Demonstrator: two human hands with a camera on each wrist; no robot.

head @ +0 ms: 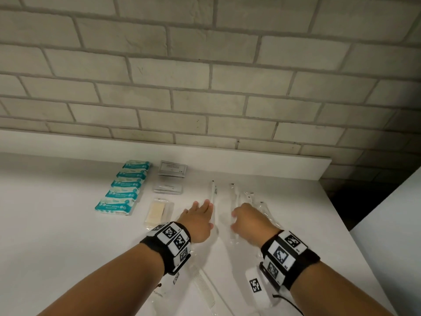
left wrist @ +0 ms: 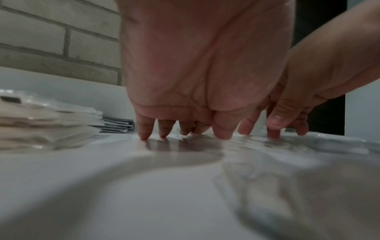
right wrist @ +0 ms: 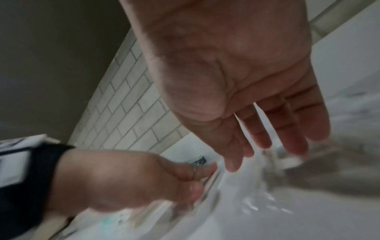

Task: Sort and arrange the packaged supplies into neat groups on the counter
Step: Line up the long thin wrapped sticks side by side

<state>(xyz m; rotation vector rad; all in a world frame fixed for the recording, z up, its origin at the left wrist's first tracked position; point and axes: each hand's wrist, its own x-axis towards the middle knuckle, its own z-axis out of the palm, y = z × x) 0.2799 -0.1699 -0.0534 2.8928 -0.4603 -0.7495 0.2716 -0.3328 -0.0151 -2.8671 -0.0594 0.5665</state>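
Observation:
Several toothbrushes in clear wrappers lie lengthwise on the white counter (head: pixel 68 224); one (head: pixel 214 193) is by my left hand, another (head: pixel 234 201) runs under my right. My left hand (head: pixel 201 209) lies flat with straight fingers, its thumb side against the left toothbrush wrapper; in the left wrist view its fingertips (left wrist: pixel 145 134) touch the counter. My right hand (head: pixel 245 218) hovers low, fingers relaxed and spread (right wrist: pixel 267 138), tips touching the crinkled clear wrappers (left wrist: pixel 308 144). Neither hand grips anything.
A column of teal wipe packs (head: pixel 124 188) lies at the left. Beside it are two stacks of grey sachets (head: pixel 172 168) (head: pixel 168 189) and a wrapped soap bar (head: pixel 156 212). A packaged comb (head: pixel 205 286) lies near the front. A brick wall (head: pixel 205 76) backs the counter; its edge drops off at right.

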